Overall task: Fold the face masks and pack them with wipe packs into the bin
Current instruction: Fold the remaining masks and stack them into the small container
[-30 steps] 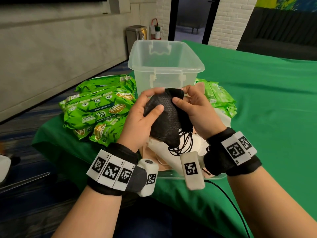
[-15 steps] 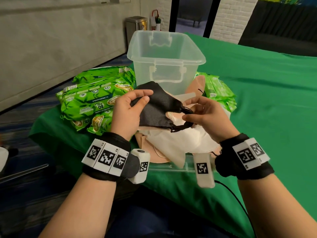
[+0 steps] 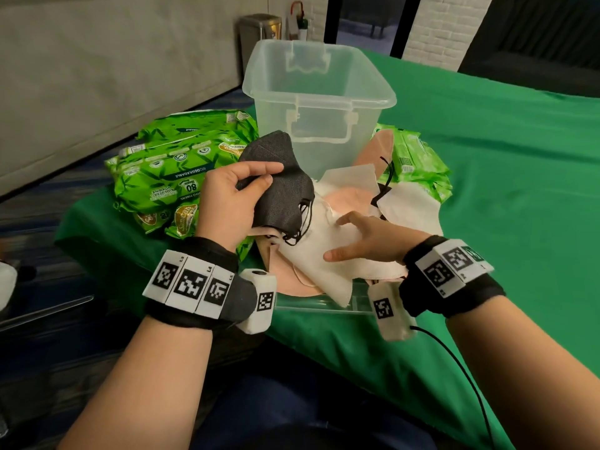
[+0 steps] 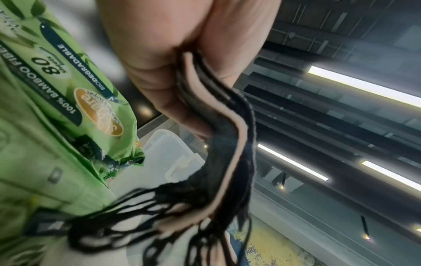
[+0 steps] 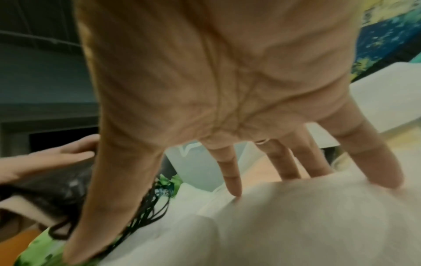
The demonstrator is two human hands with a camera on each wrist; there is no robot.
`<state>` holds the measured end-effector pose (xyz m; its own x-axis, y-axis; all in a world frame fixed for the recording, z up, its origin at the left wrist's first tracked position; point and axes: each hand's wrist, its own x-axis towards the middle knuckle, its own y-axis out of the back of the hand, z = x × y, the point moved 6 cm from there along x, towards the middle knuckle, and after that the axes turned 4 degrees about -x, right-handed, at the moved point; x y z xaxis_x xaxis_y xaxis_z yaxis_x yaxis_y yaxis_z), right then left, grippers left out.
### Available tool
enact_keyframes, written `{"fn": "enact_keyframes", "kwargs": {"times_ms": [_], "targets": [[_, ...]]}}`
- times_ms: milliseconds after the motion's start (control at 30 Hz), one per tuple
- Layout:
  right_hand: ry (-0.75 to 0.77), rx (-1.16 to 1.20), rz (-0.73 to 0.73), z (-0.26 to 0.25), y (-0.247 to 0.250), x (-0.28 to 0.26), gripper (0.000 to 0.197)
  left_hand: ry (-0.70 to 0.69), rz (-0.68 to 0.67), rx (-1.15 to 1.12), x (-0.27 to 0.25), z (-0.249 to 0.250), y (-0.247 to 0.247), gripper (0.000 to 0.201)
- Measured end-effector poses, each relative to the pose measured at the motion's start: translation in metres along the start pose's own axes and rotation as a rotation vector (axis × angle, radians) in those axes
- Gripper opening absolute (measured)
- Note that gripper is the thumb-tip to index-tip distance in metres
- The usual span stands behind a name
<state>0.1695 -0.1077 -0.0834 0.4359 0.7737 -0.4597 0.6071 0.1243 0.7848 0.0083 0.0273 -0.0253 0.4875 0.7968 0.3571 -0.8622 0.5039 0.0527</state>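
My left hand (image 3: 250,180) pinches a folded black face mask (image 3: 279,190) between thumb and fingers, its black ear loops (image 3: 300,222) dangling; the left wrist view shows the black mask (image 4: 227,144) edge-on in the left hand (image 4: 173,59). My right hand (image 3: 357,237) spreads open, fingers straight, touching a white mask (image 3: 311,258) on the heap of white and peach masks; the right wrist view shows its fingertips (image 5: 234,189) on the white mask (image 5: 284,225). The clear plastic bin (image 3: 319,92) stands open just behind the heap. Green wipe packs (image 3: 168,177) lie to the left.
More green wipe packs (image 3: 418,160) lie right of the bin. The masks sit over a clear lid (image 3: 324,303) on the green cloth-covered table (image 3: 503,190), whose near-left edge drops to the floor. A metal waste bin (image 3: 258,37) stands by the far wall.
The right hand let go of the black mask and dropped, open, onto the white mask. The left hand carried the folded black mask left and kept hold of it.
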Motion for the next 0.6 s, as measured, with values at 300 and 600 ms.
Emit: {"fn": "enact_keyframes", "kwargs": {"times_ms": [300,600], "targets": [[-0.034,-0.44,0.117,-0.027,-0.005,-0.002,0.091,0.018,-0.013,0.02,-0.001,-0.001,0.003,0.03],[0.023,-0.298,0.172,-0.04,-0.001,0.007,0.049,0.029,-0.014,0.017,-0.003,-0.001,0.004,0.028]]}}
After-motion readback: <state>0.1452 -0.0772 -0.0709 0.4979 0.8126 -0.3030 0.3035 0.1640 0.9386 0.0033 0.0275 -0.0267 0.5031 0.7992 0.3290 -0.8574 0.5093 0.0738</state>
